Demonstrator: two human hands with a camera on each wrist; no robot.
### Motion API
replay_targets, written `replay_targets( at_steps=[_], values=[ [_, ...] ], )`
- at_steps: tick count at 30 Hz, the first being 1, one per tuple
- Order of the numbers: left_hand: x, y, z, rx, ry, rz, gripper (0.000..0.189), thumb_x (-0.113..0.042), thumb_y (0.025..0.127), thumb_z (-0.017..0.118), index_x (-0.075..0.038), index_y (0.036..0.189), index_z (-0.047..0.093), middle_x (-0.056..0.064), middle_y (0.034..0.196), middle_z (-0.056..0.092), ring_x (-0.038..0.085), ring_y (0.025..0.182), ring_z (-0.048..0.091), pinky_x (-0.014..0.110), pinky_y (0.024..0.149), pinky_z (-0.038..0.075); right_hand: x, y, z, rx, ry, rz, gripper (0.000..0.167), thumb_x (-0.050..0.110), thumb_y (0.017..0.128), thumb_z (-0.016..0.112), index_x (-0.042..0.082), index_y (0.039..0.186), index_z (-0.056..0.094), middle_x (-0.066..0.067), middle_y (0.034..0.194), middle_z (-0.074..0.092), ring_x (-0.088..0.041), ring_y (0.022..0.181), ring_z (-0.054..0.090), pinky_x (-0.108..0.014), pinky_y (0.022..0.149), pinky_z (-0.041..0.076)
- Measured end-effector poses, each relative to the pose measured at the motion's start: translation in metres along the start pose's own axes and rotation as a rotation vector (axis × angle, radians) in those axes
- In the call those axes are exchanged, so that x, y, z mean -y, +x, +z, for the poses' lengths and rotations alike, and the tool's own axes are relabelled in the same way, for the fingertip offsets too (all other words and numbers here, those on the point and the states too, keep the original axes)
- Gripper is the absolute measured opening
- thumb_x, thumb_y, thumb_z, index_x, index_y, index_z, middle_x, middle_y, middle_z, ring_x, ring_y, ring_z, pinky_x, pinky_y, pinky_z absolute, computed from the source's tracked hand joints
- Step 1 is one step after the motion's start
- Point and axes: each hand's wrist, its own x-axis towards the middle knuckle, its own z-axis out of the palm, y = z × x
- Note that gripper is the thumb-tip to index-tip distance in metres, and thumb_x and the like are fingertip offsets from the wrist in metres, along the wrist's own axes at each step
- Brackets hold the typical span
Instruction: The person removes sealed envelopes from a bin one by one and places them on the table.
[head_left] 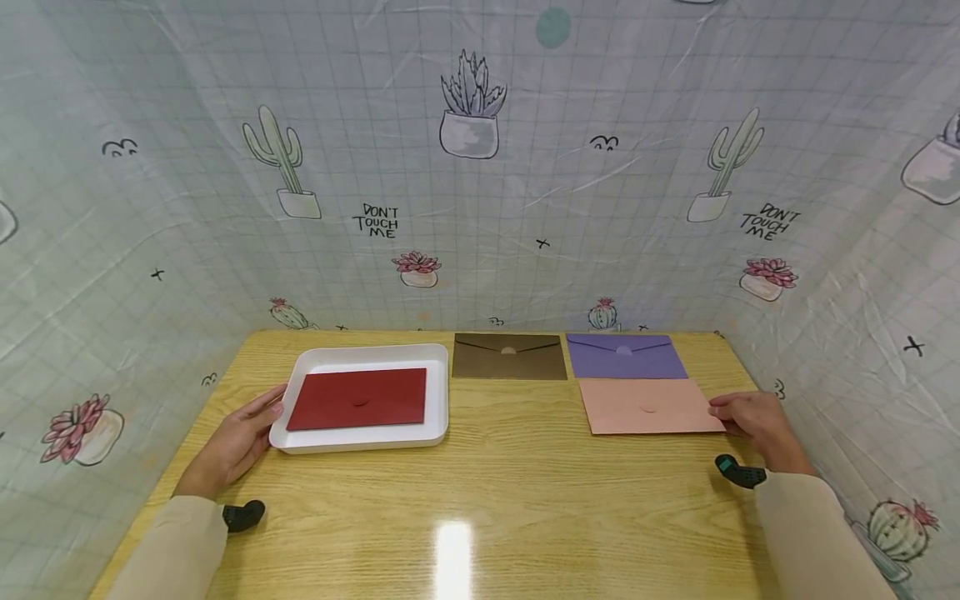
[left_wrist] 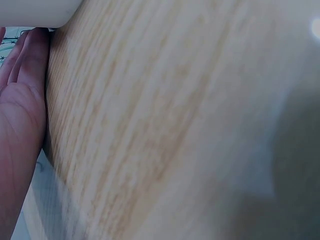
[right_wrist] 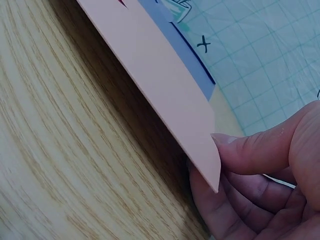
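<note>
My right hand (head_left: 753, 421) pinches the right end of a pink envelope (head_left: 647, 407) between thumb and fingers. In the right wrist view, the thumb lies on top of the pink envelope (right_wrist: 165, 95), fingers beneath, and its near edge stands above a shadow on the table. My left hand (head_left: 234, 446) is at the left side of a white tray (head_left: 442, 392), fingers fairly straight along its outer wall. In the left wrist view, the fingers of the left hand (left_wrist: 22, 100) reach up to the underside of the tray (left_wrist: 37, 12). A red envelope (head_left: 358, 400) lies inside the tray.
A brown envelope (head_left: 510, 362) and a purple envelope (head_left: 626, 360) lie side by side at the table's back edge, the purple one just behind the pink one. A patterned curtain (head_left: 480, 208) encloses the wooden table (head_left: 360, 517) at back and sides.
</note>
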Motion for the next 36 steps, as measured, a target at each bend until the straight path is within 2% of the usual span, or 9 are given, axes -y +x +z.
replay_targets(
  at_steps=[7,12,18,28,30,32,36],
  values=[
    [0.0,-0.001,0.0,0.007,-0.003,0.009,0.077,-0.042,0.107,0.055,-0.026,0.169,0.013,0.006,0.178,-0.005,-0.024,0.106,0.052,0.006,0.094,0.051,0.003,-0.003,0.0,-0.03,-0.127,-0.032,0.04,0.01,0.097,0.066,-0.016,0.128,0.065,0.012,0.085,0.072,-0.001,0.075,0.066,-0.02,0.067,0.06],
    [0.0,-0.003,0.001,0.005,-0.025,0.01,0.077,-0.041,0.107,0.056,-0.025,0.169,0.012,0.004,0.178,-0.005,-0.024,0.106,0.052,0.005,0.094,0.051,0.004,-0.004,0.002,-0.041,-0.138,-0.037,0.039,0.008,0.097,0.066,-0.017,0.127,0.066,0.01,0.085,0.073,-0.002,0.075,0.065,-0.02,0.066,0.059],
    [0.002,-0.001,0.001,0.002,-0.003,0.011,0.077,-0.043,0.107,0.056,-0.026,0.169,0.013,0.005,0.178,-0.005,-0.024,0.105,0.052,0.005,0.094,0.051,0.005,-0.004,0.003,-0.049,-0.146,-0.038,0.04,0.009,0.097,0.067,-0.017,0.127,0.066,0.008,0.086,0.073,-0.002,0.075,0.064,-0.02,0.066,0.059],
    [0.0,-0.003,0.002,0.008,-0.011,0.013,0.077,-0.041,0.107,0.056,-0.026,0.169,0.013,0.005,0.178,-0.006,-0.023,0.106,0.053,0.006,0.093,0.051,0.008,-0.005,0.006,-0.054,-0.124,-0.05,0.039,0.005,0.097,0.067,-0.02,0.126,0.063,0.007,0.079,0.071,-0.007,0.069,0.067,-0.023,0.064,0.06],
    [0.0,-0.003,0.002,0.005,-0.007,0.009,0.077,-0.042,0.106,0.056,-0.026,0.169,0.014,0.005,0.178,-0.005,-0.022,0.111,0.051,0.006,0.094,0.051,0.008,-0.005,0.007,-0.063,-0.129,-0.043,0.038,0.005,0.096,0.068,-0.019,0.125,0.064,0.006,0.079,0.072,-0.008,0.069,0.067,-0.023,0.063,0.06],
    [0.0,-0.003,0.003,-0.002,0.008,0.001,0.076,-0.043,0.107,0.056,-0.027,0.169,0.014,0.005,0.178,-0.005,-0.017,0.123,0.047,0.005,0.094,0.051,0.009,-0.004,0.008,-0.08,-0.146,-0.037,0.038,0.007,0.096,0.069,-0.018,0.124,0.065,0.006,0.079,0.072,-0.008,0.069,0.067,-0.024,0.062,0.06],
    [-0.001,-0.003,0.004,-0.024,0.033,-0.015,0.074,-0.043,0.107,0.054,-0.029,0.168,0.014,0.004,0.178,-0.005,0.007,0.153,0.028,0.005,0.092,0.051,0.008,-0.002,0.01,-0.118,-0.214,-0.042,0.036,0.011,0.093,0.072,-0.014,0.12,0.07,0.005,0.079,0.073,-0.007,0.068,0.065,-0.024,0.06,0.057]
  ],
)
